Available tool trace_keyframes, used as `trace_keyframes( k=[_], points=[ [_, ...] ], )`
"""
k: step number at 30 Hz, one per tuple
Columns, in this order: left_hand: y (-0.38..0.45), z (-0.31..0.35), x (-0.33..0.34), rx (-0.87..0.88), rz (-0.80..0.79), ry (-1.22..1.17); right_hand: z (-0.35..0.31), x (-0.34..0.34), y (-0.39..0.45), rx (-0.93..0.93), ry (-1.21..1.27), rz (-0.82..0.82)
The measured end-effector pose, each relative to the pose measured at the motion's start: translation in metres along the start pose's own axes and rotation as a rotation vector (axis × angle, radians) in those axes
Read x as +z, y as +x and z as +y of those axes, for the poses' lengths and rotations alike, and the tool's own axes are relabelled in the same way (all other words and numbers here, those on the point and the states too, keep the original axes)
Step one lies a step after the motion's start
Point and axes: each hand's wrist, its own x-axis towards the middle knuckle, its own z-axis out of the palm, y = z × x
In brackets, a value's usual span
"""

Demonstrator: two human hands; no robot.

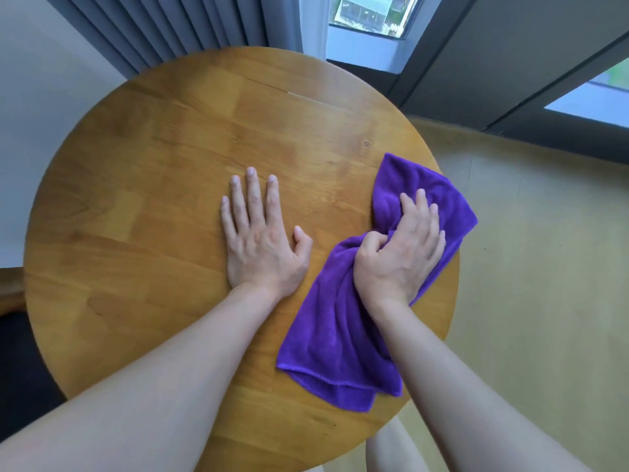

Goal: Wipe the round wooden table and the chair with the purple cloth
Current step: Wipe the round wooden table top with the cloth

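Right now my right hand (400, 253) sits on the purple cloth (343, 335), its fingers (420, 206) curled into the bunched middle of the fabric and clamped on a fold of it, the thumb tucked in at nine o'clock of the knuckles. The cloth lies on the round wooden bench (153, 206) toward the three o'clock edge, one end fanned out at one o'clock of my hand and just reaching the rim, the other trailing flat toward six o'clock. My left hand (262, 240) lies flat on the bare wood near the middle, fingers straight and slightly spread, holding nothing, just beside the cloth but not touching it; I judge it is bracing the top. The cloth looks soft, light and plush, so it will crumple and drag rather than slide as a sheet; loose ends may fold under or slip off the rim. Gripping it at the gathered middle, as I do, with the palm pressing down, seems the best hold, since that keeps a thick pad under the hand. Most of the top from seven to twelve o'clock has yet to be reached from here. At nine o'clock, beyond the rim, a dark seat with a wooden edge (13, 301) shows, perhaps the chair, though I cannot tell for sure.
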Motion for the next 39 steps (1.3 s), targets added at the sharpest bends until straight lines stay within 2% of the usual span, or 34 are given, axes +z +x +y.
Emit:
trace_keyframes(
  k=[1,3,6,8,11,15,17,18,20,23,25,27,31,33,35,39],
  points=[
    [0.000,-0.001,0.000,-0.003,0.006,-0.007,-0.005,0.004,-0.012,-0.005,-0.012,-0.009],
    [0.000,-0.002,0.001,-0.012,0.022,-0.017,-0.001,0.006,-0.031,-0.139,-0.019,-0.116],
    [0.001,0.000,0.000,-0.010,0.024,-0.024,0.039,-0.013,-0.024,-0.520,-0.058,-0.321],
    [0.001,0.000,0.000,-0.006,0.019,-0.027,0.062,-0.027,-0.004,-0.689,-0.036,-0.406],
    [0.001,-0.002,0.001,-0.006,0.021,-0.038,0.071,-0.036,0.018,-0.611,0.048,-0.375],
    [0.001,-0.005,0.004,0.007,0.043,-0.031,0.028,-0.014,-0.009,-0.243,0.030,-0.151],
    [0.001,-0.007,0.005,0.015,0.049,-0.029,-0.003,0.002,-0.026,-0.085,-0.017,-0.103],
    [0.001,-0.008,0.005,0.017,0.049,-0.030,-0.014,0.007,-0.031,-0.065,-0.053,-0.110],
    [0.000,-0.008,0.005,0.018,0.045,-0.033,-0.016,0.009,-0.035,-0.162,-0.114,-0.186],
    [-0.001,-0.006,0.005,0.016,0.041,-0.034,0.020,-0.011,-0.019,-0.509,-0.111,-0.338],
    [-0.001,-0.006,0.006,0.017,0.041,-0.030,0.047,-0.027,0.005,-0.663,-0.071,-0.404],
    [0.000,-0.007,0.006,0.021,0.042,-0.029,0.059,-0.035,0.021,-0.635,-0.041,-0.376],
    [0.001,-0.008,0.005,0.020,0.046,-0.035,0.032,-0.020,-0.002,-0.297,-0.067,-0.197],
    [0.002,-0.007,0.005,0.013,0.050,-0.045,0.014,-0.009,-0.022,-0.221,-0.130,-0.193],
    [0.002,-0.007,0.004,0.009,0.054,-0.058,0.009,-0.007,-0.034,-0.283,-0.196,-0.251],
    [0.001,-0.007,0.006,0.010,0.067,-0.050,0.040,-0.021,-0.020,-0.626,-0.232,-0.384]
  ],
)
